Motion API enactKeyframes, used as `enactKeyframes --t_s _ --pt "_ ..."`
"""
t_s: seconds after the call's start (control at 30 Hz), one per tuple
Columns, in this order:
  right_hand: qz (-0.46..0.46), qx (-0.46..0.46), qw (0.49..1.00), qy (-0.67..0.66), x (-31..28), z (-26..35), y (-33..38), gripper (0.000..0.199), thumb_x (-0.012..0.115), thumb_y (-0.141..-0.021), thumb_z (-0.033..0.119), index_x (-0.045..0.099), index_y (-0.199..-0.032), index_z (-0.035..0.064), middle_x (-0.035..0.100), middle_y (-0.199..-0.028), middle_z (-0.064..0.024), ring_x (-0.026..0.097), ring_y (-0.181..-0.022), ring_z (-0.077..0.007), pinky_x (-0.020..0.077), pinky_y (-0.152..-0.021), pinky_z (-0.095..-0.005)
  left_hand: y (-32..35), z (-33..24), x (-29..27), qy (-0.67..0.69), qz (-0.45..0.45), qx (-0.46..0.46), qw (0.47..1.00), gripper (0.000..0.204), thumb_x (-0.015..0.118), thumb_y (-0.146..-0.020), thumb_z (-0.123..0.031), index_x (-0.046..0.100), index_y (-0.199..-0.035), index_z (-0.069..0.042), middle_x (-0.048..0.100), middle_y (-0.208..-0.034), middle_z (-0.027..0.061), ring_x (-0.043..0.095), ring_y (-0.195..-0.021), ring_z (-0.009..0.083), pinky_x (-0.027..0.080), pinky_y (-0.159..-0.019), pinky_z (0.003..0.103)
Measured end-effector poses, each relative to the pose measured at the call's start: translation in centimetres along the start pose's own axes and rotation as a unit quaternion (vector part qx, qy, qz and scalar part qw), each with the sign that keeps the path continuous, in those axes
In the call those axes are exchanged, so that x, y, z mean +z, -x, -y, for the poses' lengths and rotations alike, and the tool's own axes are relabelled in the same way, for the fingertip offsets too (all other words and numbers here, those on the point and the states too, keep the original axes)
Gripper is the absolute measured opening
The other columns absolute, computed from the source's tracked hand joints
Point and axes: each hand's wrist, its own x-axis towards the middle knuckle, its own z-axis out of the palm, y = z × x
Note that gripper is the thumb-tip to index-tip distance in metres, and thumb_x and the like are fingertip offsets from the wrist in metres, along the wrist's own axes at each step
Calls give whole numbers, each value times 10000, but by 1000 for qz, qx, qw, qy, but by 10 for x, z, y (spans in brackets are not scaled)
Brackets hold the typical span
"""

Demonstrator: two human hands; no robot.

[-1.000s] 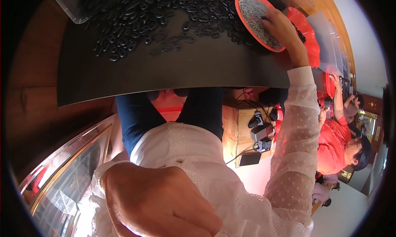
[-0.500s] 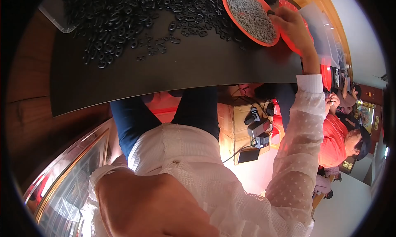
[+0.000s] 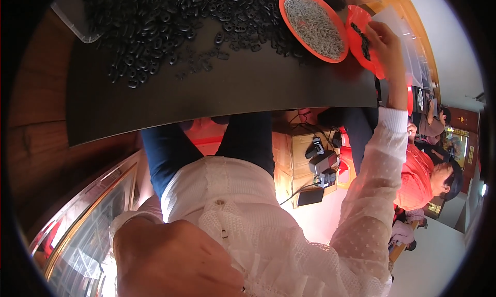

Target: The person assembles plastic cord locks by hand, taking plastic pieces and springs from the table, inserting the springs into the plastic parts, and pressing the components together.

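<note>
My right hand [image 3: 385, 43] is over a red scalloped dish [image 3: 376, 68] at the right end of the table. Its fingers are bent but apart, and I see nothing between them. Small black parts [image 3: 363, 43] lie in the dish beside the fingertips. Just left of it, an orange-red plate [image 3: 283, 12] holds a heap of small silvery metal pieces [image 3: 315, 26]. My left hand [image 3: 173, 258] is close in front of my body, with its back showing large; its fingers are hidden or cut off by the lower edge.
A large pile of black oval parts with holes [image 3: 150, 33] covers the far left of the dark table mat [image 3: 222, 88]. A clear plastic box [image 3: 77, 26] stands at the left. Cardboard boxes [image 3: 289, 157] with chargers and cables are under the table. A person in orange [image 3: 413, 175] sits at the right.
My right hand has moved from the plate's edge to the red dish, and the dark piece at its fingertips no longer shows. My left hand has shifted slightly to the left.
</note>
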Motion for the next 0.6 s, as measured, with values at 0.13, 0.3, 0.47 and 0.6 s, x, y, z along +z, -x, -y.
enactKeyframes --t_s 0.13,0.3,0.47,0.6 --pt "185 -1 982 -41 23 39 32 298 610 -888 219 590 -1088 0 635 -866 -156 610 -735 -281 491 -674 -361 28 0 12 -52 -2 -33 998 129 652 -788 -145 613 -799 -22 543 -665 85 519 -489 213 373 -412 298" --pt "233 -170 940 184 58 33 20 249 627 -894 197 571 -1035 0 550 -793 -111 545 -709 -209 452 -668 -322 32 20 3 -188 -62 -138 970 123 655 -799 -116 567 -774 -34 466 -620 60 501 -496 240 396 -452 356" --pt "189 -182 952 155 74 17 2 294 654 -860 201 568 -1052 -4 564 -815 -176 566 -761 -312 462 -708 -373 41 33 -10 -236 -157 -316 906 41 630 -785 -24 594 -787 -4 570 -675 67 530 -540 189 370 -475 297" --pt "106 -163 977 85 77 22 -8 352 672 -841 207 570 -1100 -9 618 -882 -195 611 -829 -339 474 -750 -401 44 43 -14 -246 -212 -343 882 29 604 -786 -8 579 -774 1 540 -659 63 492 -529 167 340 -478 287"
